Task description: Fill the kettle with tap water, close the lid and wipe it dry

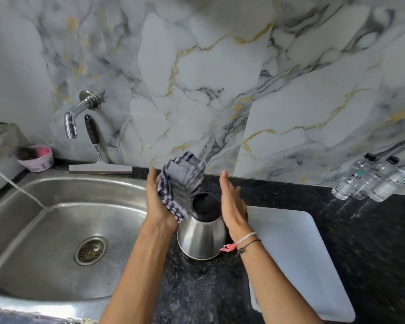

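A steel kettle (pixel 200 239) with a black closed lid (pixel 205 205) stands on the dark granite counter between the sink and a white tray. My left hand (pixel 158 202) presses a blue-and-white checked cloth (pixel 185 181) against the kettle's upper left side. My right hand (pixel 232 204) lies flat against the kettle's right side, fingers straight, where the handle is hidden behind it. The wall tap (pixel 74 115) is off.
A steel sink (pixel 33 230) with a drain lies to the left. A squeegee (pixel 98 164) and a pink tub (pixel 36 160) stand behind it. A white tray (pixel 297 260) lies to the right, with three water bottles (pixel 372 181) against the marble wall.
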A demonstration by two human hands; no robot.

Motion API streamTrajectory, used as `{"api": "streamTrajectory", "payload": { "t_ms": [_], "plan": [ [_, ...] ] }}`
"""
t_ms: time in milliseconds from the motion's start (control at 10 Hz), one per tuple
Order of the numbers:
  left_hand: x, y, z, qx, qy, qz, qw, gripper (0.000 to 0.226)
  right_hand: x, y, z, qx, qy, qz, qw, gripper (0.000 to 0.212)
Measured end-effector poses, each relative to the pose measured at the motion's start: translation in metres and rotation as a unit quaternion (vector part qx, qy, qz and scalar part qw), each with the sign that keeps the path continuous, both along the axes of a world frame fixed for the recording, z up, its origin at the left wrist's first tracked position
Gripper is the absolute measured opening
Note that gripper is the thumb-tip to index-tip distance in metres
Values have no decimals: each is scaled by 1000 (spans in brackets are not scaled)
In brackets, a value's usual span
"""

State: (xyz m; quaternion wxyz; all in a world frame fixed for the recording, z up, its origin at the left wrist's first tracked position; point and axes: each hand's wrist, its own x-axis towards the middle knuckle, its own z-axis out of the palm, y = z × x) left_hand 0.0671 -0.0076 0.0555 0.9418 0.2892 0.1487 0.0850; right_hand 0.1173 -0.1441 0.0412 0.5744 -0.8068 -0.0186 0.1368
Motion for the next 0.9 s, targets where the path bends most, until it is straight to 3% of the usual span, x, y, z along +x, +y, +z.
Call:
{"api": "streamTrajectory", "payload": {
  "t_ms": [100,200,300,400,500,600,700,900],
  "plan": [
    [-16,-23,24,-15,-33,-125,992,95,-6,-33,26,172,7,74,982,94],
    [-18,-47,29,2,4,-162,987,101,-5,-60,29,164,-40,64,984,59],
    [-12,-88,15,42,46,-187,980,101,-5,-116,14,177,-49,-39,982,14],
    [-7,-118,-7,147,101,-161,971,88,-4,-158,-8,146,-31,-99,984,8],
    [5,-165,-57,449,128,-118,876,49,-4,-214,-52,76,46,-143,986,25],
    [9,-192,-93,622,137,-135,759,31,-7,-242,-77,-11,85,-142,986,35],
    [3,-218,-139,673,153,-202,695,28,-15,-270,-108,-151,118,-82,978,42],
    [-3,-236,-153,724,154,-243,627,36,-23,-278,-117,-297,81,-2,951,45]
  ]
}}
